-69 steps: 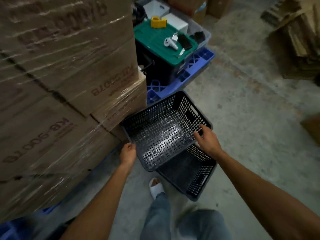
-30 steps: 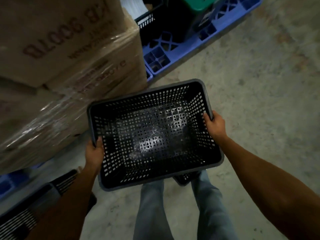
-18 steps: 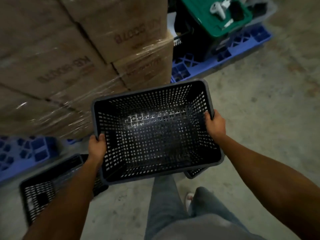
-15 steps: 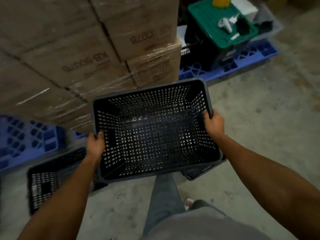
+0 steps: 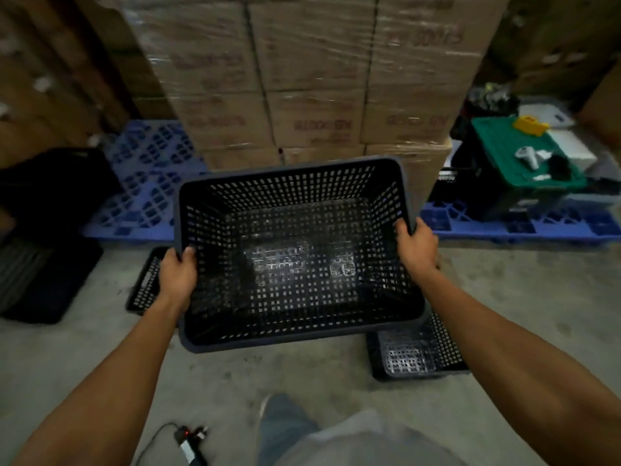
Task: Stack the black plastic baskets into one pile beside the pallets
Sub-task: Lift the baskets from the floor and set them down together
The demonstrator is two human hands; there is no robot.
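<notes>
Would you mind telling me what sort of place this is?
Most likely a warehouse or stockroom: shrink-wrapped cardboard cartons stacked high on blue plastic pallets, a bare concrete floor, and black plastic baskets being handled.

The held basket (image 5: 295, 253) is black, with a grid of small square holes and a dark grey rim. The baskets on the floor (image 5: 416, 351) have the same black grid pattern. The pallets (image 5: 148, 183) are blue with a lattice pattern. The boxes (image 5: 316, 79) are brown with reddish print. One crate lid (image 5: 504, 156) is green, and the floor (image 5: 521, 297) is grey.
</notes>
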